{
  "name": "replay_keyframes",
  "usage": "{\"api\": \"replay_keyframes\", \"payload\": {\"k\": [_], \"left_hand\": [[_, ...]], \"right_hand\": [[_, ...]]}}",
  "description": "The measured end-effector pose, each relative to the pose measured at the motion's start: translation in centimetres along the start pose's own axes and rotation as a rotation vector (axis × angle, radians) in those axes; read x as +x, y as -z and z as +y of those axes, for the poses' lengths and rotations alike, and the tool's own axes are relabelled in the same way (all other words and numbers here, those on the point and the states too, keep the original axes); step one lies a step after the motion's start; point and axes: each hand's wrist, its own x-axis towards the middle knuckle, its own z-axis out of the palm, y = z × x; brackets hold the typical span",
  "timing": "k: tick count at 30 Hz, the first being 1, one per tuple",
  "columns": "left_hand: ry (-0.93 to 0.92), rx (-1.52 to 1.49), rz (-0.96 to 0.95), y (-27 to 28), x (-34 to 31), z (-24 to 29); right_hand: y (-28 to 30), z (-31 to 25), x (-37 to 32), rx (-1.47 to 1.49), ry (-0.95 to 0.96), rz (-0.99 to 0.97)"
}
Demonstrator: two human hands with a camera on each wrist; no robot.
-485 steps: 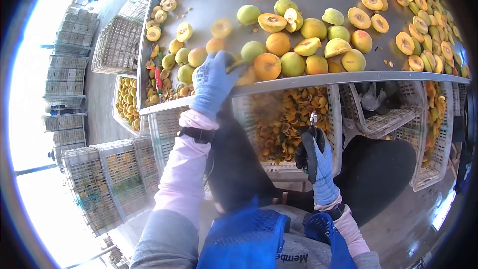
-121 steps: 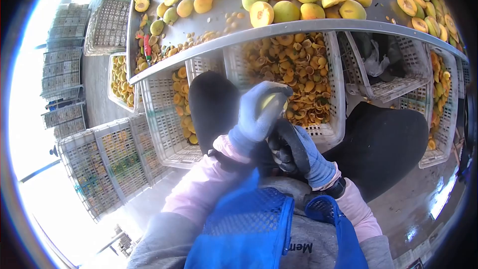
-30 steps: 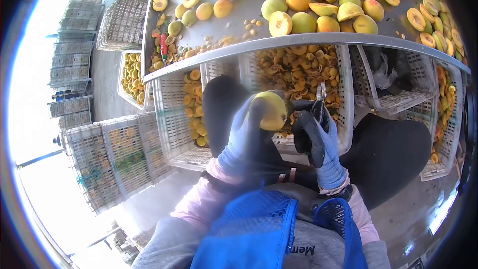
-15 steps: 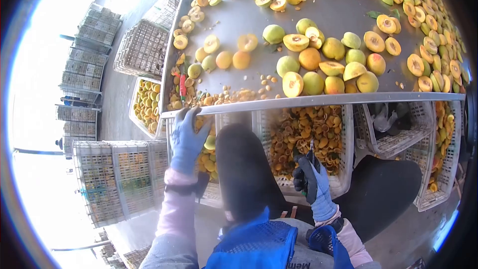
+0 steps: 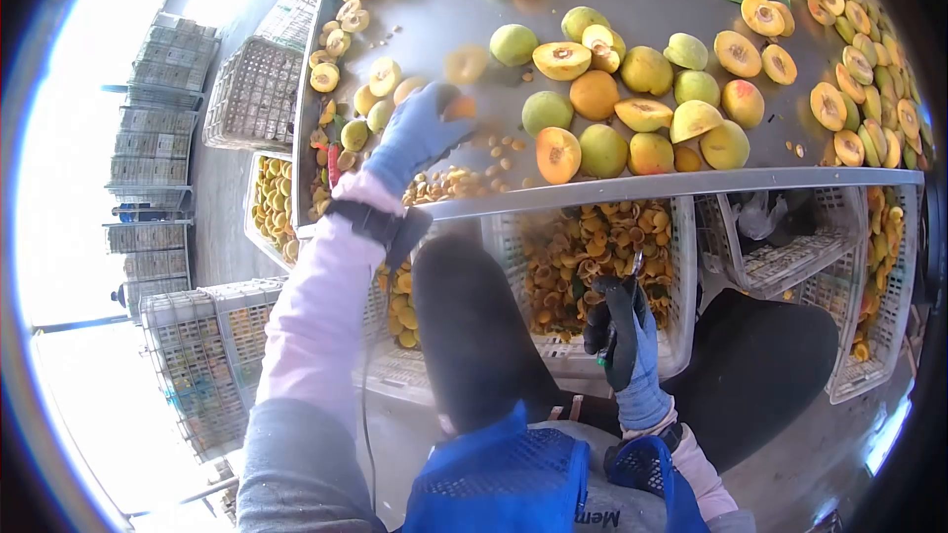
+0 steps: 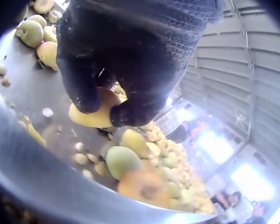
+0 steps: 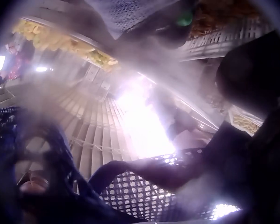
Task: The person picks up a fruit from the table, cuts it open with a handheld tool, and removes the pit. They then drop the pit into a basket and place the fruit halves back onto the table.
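My left hand (image 5: 420,133), in a blue glove with dark fingers, reaches over the metal table (image 5: 513,199) near its left part. In the left wrist view that hand (image 6: 126,51) pinches a yellow-orange fruit (image 6: 95,114) between thumb and fingers, just above the metal surface. Over a crate of cut fruit pieces (image 5: 583,266), my right hand (image 5: 632,350) grips a small tool whose metal tip (image 5: 638,262) sticks up past the fingers. Whole and halved fruits (image 5: 597,96) lie in a group right of my left hand.
Loose pits (image 5: 449,184) lie along the table's front edge, with a red-handled tool (image 5: 333,166) at the left. A large pile of halves (image 5: 859,89) covers the right side. Beneath stand more crates (image 5: 780,266); stacked crates (image 5: 202,350) stand at the left.
My left hand has moved from the table's front left edge up and right over the surface, and now holds a fruit. The right hand stays over the crate with its tool.
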Motion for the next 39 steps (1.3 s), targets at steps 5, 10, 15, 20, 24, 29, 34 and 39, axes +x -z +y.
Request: {"api": "replay_keyframes", "payload": {"k": [5, 10, 15, 20, 24, 29, 34, 39], "left_hand": [[-0.084, -1.144, -0.145, -4.2, -11.7, 4.3], [-0.038, -1.414, -0.210, -11.1, -18.0, 8.2], [-0.157, -1.056, 0.151, -13.2, -18.9, 9.2], [-0.168, -0.981, 0.090, -12.1, -19.6, 10.5], [-0.344, -0.829, 0.214, -12.9, -19.6, 10.5], [-0.307, -1.003, 0.211, -14.0, -19.6, 10.5], [-0.326, -0.953, 0.120, -12.8, -20.3, 10.9], [-0.416, -0.779, -0.015, -11.6, -19.6, 10.3]], "right_hand": [[-0.6, -2.1, -2.0, 0.018, 0.065, -0.203], [0.5, -0.3, -2.6, -0.716, 0.705, -0.250], [0.9, 1.3, -2.7, -0.711, 0.621, -0.234], [1.4, 2.2, -4.0, -0.606, 0.613, -0.186], [1.2, 1.2, -4.5, -0.568, 0.682, -0.194], [2.1, 1.5, -3.9, -0.662, 0.639, -0.204], [2.1, 2.5, -4.9, -0.623, 0.761, -0.168], [1.6, -0.5, -5.9, 0.107, -0.247, -0.472]]}}
